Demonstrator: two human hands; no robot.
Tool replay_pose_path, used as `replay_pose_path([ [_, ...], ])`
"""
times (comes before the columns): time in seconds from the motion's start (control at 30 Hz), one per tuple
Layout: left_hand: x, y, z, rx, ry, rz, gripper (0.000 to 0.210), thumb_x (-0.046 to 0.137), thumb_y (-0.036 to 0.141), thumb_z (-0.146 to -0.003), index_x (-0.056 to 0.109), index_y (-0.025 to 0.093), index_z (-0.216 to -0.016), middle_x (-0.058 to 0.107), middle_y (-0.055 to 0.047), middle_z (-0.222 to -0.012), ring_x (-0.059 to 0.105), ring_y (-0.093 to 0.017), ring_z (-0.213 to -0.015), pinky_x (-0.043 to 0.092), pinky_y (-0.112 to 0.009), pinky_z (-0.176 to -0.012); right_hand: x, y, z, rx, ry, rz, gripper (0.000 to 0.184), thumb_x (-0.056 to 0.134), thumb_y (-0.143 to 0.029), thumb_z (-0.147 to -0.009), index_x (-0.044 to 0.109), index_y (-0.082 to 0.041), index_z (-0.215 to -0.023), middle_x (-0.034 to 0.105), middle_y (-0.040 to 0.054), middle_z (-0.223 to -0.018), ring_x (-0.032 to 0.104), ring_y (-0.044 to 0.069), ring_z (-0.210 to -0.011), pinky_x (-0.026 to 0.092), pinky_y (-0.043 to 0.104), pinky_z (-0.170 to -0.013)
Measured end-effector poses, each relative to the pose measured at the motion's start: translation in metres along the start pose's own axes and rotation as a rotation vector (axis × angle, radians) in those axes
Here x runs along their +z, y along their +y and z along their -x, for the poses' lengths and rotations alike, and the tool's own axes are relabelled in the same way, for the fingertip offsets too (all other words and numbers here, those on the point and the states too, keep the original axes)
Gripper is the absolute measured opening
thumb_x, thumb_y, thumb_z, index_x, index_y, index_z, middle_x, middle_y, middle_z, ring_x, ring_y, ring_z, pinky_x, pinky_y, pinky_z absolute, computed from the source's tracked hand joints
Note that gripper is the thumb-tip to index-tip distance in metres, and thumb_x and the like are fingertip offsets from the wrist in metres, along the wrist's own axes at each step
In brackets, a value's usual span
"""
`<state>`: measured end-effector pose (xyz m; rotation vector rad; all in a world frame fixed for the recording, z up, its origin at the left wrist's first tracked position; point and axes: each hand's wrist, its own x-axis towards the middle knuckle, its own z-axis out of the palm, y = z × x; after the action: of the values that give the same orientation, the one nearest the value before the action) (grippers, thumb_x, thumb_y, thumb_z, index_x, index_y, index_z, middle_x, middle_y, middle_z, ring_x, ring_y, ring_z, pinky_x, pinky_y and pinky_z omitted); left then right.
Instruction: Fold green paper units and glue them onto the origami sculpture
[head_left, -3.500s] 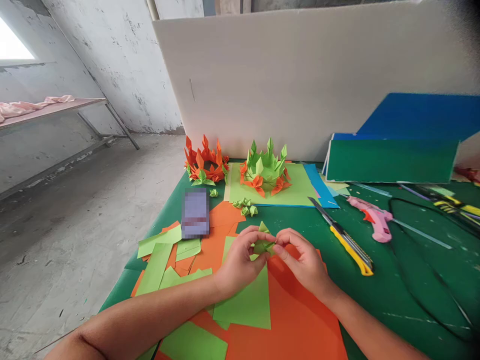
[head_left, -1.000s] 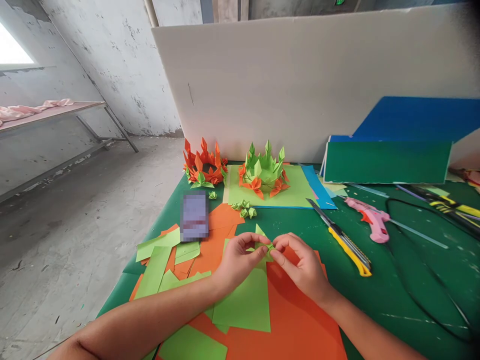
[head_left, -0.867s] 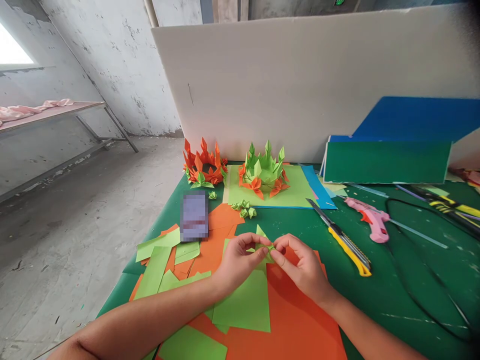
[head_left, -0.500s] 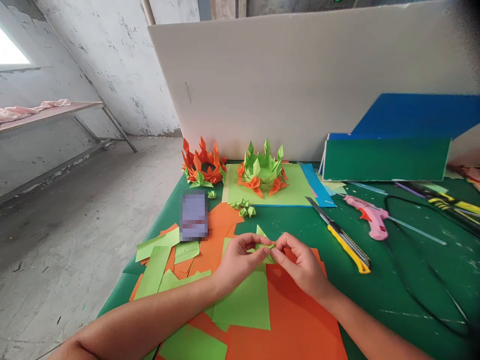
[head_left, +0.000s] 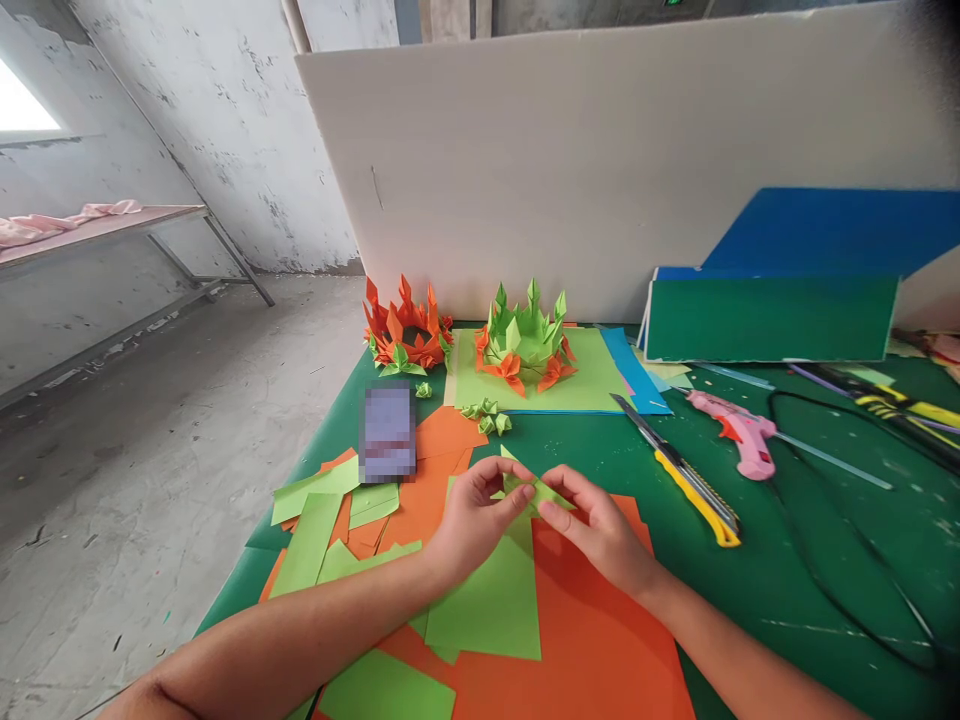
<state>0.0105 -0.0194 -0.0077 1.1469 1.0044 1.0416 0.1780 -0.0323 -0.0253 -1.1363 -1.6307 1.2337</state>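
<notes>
A small folded piece of green paper (head_left: 550,494) is held between my two hands, just above the sheets on the table. My left hand (head_left: 480,515) pinches its left side between thumb and fingers. On the right side my right hand (head_left: 592,522) grips it the same way. Part of the paper is hidden behind my fingers. Below lie green paper sheets (head_left: 487,605) on top of a large orange sheet (head_left: 600,640). Several small folded green paper pieces (head_left: 486,414) rest just beyond my hands.
An orange paper crown (head_left: 405,335) and a green paper crown (head_left: 529,340) stand at the back. A blurred phone-like object (head_left: 387,432) lies left. To the right are a yellow utility knife (head_left: 686,480), blade out, and a pink glue gun (head_left: 739,430) with its cord. A white board (head_left: 525,150) stands behind.
The green paper has turned in my fingers, and more of it now shows toward my right hand. My fingertips have moved slightly apart. Everything else on the table stays put.
</notes>
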Motion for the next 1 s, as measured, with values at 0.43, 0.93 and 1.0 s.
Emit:
replay_pose_path([
  [0.43, 0.003, 0.001, 0.001, 0.014, -0.023, 0.023, 0.019, 0.072, 0.029, -0.073, 0.06, 0.016, -0.077, 0.057, 0.0, -0.076, 0.053, -0.011, -0.07, 0.044, -0.025, -0.064, 0.002, 0.001, 0.001, 0.017, 0.042, 0.015, 0.038, 0.054, -0.041, -0.088, 0.03, -0.022, -0.066, 0.026, -0.0045, -0.067, 0.027, 0.012, -0.063, 0.027, 0.024, -0.055],
  [0.93, 0.004, -0.011, 0.003, 0.035, -0.08, 0.044, 0.043, 0.072, 0.03, -0.076, 0.041, 0.024, -0.105, 0.041, 0.007, -0.069, 0.043, -0.009, -0.065, 0.036, -0.018, -0.053, 0.0, 0.002, 0.002, -0.05, 0.054, 0.065, 0.032, 0.044, -0.039, -0.095, 0.04, -0.021, -0.069, 0.037, -0.003, -0.068, 0.035, 0.013, -0.065, 0.03, 0.025, -0.058],
  [1.0, 0.003, -0.014, 0.003, 0.036, -0.072, -0.003, 0.047, 0.073, 0.03, -0.074, 0.041, 0.025, -0.108, 0.036, 0.008, -0.067, 0.039, -0.008, -0.062, 0.033, -0.017, -0.05, 0.0, 0.001, 0.002, -0.076, 0.049, 0.109, 0.031, 0.043, -0.037, -0.096, 0.042, -0.021, -0.07, 0.038, -0.0028, -0.069, 0.036, 0.013, -0.065, 0.03, 0.025, -0.058],
])
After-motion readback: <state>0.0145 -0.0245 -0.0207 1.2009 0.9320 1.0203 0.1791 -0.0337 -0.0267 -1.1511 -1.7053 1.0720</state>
